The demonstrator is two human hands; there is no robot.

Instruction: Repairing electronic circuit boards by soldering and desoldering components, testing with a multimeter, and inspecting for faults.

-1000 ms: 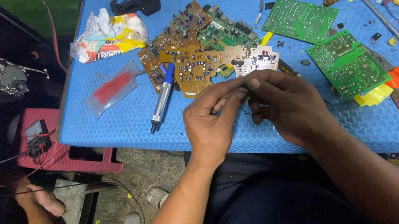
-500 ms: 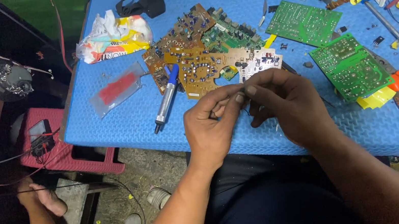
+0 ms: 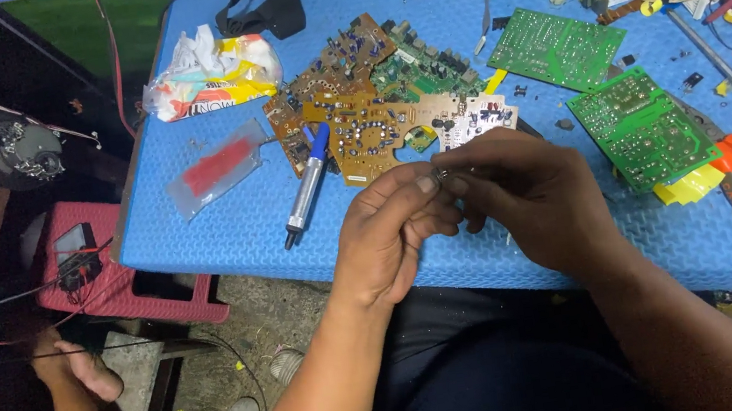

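Left hand, right hand: both grips pinch tiny component. Light, rigid, likely fragile; hold by body, just above table.

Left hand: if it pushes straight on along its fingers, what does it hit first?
Probably the right hand, whose fingertips already meet the left hand around a small metallic part. Beyond lies the brown circuit board on the blue foam mat; depth unclear.

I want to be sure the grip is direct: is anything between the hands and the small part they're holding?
Nothing visible: left hand and right hand pinch the small part directly at their fingertips.
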